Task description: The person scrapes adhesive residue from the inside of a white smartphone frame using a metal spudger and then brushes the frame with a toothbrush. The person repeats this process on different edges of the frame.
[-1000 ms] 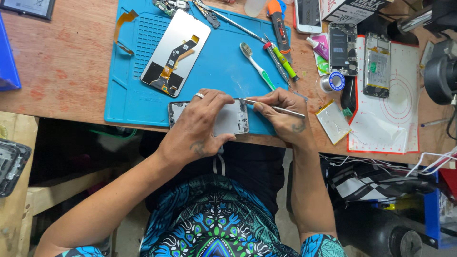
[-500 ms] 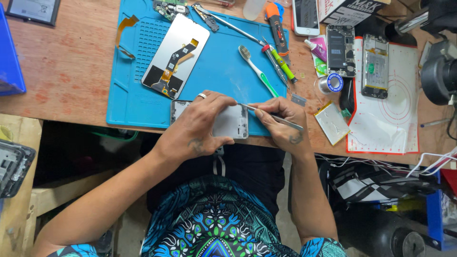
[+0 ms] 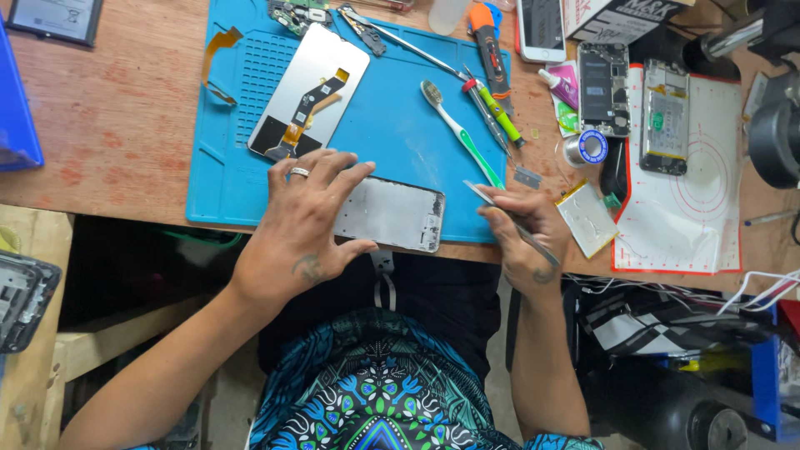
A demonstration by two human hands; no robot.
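Left hand (image 3: 304,229): fingers spread flat, pressing the silver rectangular phone frame (image 3: 392,213).
Right hand (image 3: 527,233): fingers pinched around thin metal tweezers (image 3: 510,218).
Frame: near edge of blue silicone work mat (image 3: 392,117).

A grey phone frame (image 3: 390,214) lies flat, inner side up, at the near edge of the blue mat (image 3: 392,125), its left end under the left hand (image 3: 304,225). Metal tweezers (image 3: 512,223) slant in the right hand (image 3: 525,237), tips pointing toward the frame.
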